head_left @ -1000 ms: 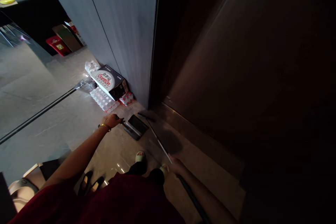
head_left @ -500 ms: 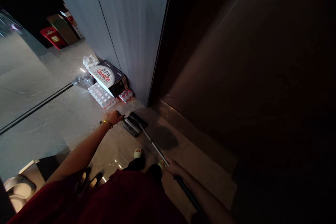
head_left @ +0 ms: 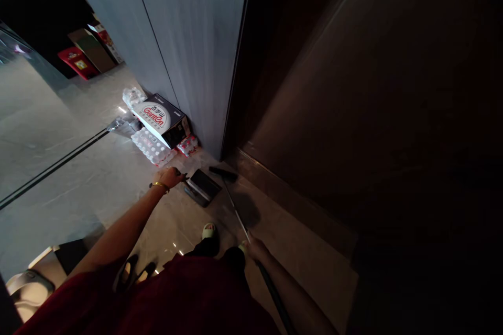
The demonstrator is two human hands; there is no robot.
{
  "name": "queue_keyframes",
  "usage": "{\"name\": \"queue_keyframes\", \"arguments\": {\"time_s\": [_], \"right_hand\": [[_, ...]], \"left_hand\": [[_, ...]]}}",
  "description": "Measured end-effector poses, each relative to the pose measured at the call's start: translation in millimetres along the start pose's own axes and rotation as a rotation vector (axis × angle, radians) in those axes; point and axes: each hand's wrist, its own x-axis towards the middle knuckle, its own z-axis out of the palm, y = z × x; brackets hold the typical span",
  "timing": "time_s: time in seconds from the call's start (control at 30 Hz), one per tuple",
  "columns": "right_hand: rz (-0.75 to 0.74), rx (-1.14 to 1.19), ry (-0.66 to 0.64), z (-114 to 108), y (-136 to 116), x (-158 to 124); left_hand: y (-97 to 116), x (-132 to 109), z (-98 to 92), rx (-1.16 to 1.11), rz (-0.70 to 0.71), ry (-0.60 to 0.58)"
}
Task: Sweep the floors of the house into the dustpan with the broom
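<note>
1. Left hand (head_left: pixel 167 177), gold bangle (head_left: pixel 159 185) on the wrist: grip clamped on the short dark handle of a dustpan (head_left: pixel 202 187). Held down at floor level, which keeps the pan low on the marble floor (head_left: pixel 118 178).
2. Right hand (head_left: pixel 256 248): grip clamped on a long pole (head_left: pixel 236 212), dark lower section, silver upper section. Held near the top of the silver part, so the far end reaches well out in front.
3. Black head (head_left: pixel 222 173) at the pole's far end sits just beyond the dustpan, near the base of the grey wall (head_left: pixel 188 47). Looks like a narrow floor-cleaning head; exact type unclear.
4. Dustpan is on or just above the floor, in front of the sandals (head_left: pixel 209 231), with a ridged comb strip across it. Contents cannot be made out.
5. Printed box (head_left: pixel 161 120) lies tilted on a wrapped pack of water bottles (head_left: pixel 151 146), against the wall, likely stacked there to stay out of the walkway. Box is shut, contents hidden.
6. Second wrapped pack (head_left: pixel 133 97) sits beyond the box. Small red-labelled bottles (head_left: pixel 187 145) sit in wrap between box and wall corner.
7. Further off, a red bin (head_left: pixel 77 65) stands beside leaning flat cardboard (head_left: pixel 92 49).
</note>
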Motion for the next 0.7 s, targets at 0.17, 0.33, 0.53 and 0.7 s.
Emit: {"name": "queue_keyframes", "arguments": {"time_s": [0.17, 0.33, 0.53, 0.7], "right_hand": [[0.031, 0.167, 0.034, 15.3, 52.4, -45.0], [0.073, 0.090, 0.056, -29.4, 31.3, -15.0], [0.099, -0.077, 0.006, -20.5, -15.7, 16.7], [-0.060, 0.033, -0.047, 12.9, 20.5, -37.3]], "left_hand": [[-2.7, -8.5, -4.5, -0.003, 0.035, -0.046], [-5.9, -11.8, 0.6, 0.017, 0.053, -0.068], [-6.1, -5.2, 4.4, 0.053, 0.032, -0.018], [-11.9, 3.6, 5.4, 0.045, 0.035, -0.025]]}}
